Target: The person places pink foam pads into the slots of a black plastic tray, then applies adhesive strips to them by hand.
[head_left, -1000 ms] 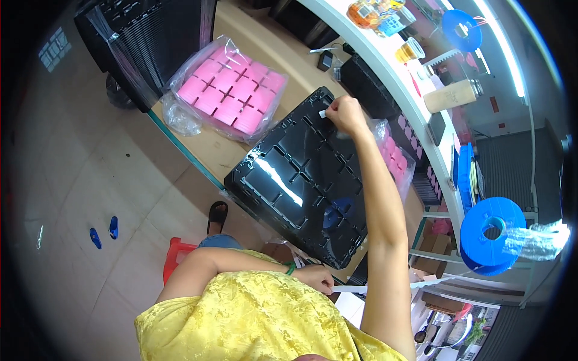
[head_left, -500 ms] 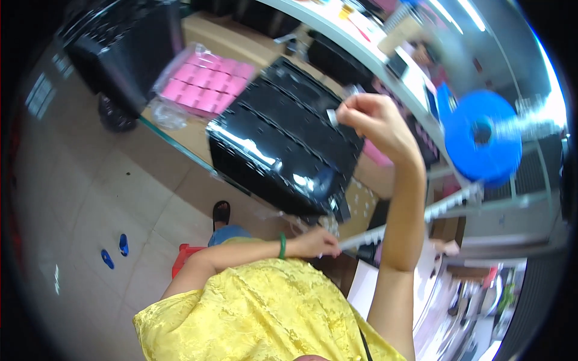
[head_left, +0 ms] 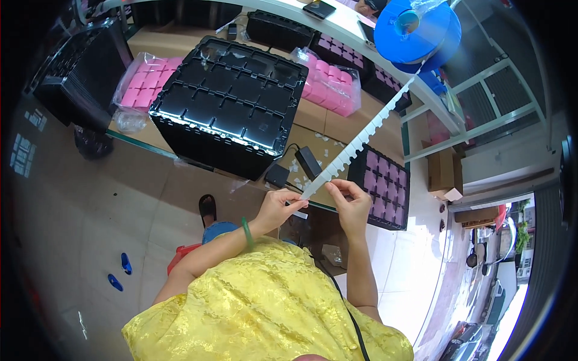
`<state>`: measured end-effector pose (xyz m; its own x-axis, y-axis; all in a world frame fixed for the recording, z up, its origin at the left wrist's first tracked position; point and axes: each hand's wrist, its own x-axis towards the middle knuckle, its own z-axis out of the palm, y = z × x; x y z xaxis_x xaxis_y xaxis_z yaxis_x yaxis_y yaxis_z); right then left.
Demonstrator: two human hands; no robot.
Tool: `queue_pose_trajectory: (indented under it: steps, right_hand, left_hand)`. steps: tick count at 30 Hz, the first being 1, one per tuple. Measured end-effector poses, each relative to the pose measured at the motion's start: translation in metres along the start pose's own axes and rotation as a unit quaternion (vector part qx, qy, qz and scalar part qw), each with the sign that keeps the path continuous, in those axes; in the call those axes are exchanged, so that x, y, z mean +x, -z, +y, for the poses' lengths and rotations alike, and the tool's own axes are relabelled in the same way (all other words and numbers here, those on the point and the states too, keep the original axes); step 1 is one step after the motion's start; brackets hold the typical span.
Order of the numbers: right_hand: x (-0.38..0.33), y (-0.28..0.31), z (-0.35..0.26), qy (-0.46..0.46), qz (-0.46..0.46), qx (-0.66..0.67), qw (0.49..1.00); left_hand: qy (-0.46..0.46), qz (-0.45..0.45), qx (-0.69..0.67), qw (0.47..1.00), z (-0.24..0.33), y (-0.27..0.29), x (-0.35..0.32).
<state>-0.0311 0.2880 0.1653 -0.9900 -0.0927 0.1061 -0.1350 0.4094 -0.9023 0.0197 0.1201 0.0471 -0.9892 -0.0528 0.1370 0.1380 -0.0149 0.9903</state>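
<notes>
Above cluttered benches, both hands [head_left: 319,201] pinch the white strip [head_left: 361,141].

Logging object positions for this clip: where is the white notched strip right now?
In the head view, the white notched strip runs diagonally from both hands at centre, left hand and right hand, up-right to the blue roll.

bright daylight, sharp centre, bent dark rim

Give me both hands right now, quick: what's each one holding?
Left hand: closed, pinching the lower end of the white notched strip.
Right hand: closed, fingertips pinching the same strip just above the left hand's grip.
</notes>
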Motion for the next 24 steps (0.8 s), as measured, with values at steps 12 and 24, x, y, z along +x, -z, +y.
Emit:
queue_pose_trajectory:
  steps: [12, 24]
  right_hand:
    - [-0.023, -0.033, -0.016, 0.117, 0.079, -0.061, 0.988]
    - [0.081, -0.213, -0.17, 0.312, -0.248, -0.121, 0.909]
  left_hand:
    - [-0.124, 0.116, 0.112, 0.979, -0.014, 0.015, 0.004]
    - [-0.12, 0.045, -0.057, 0.99, -0.024, 0.075, 0.018]
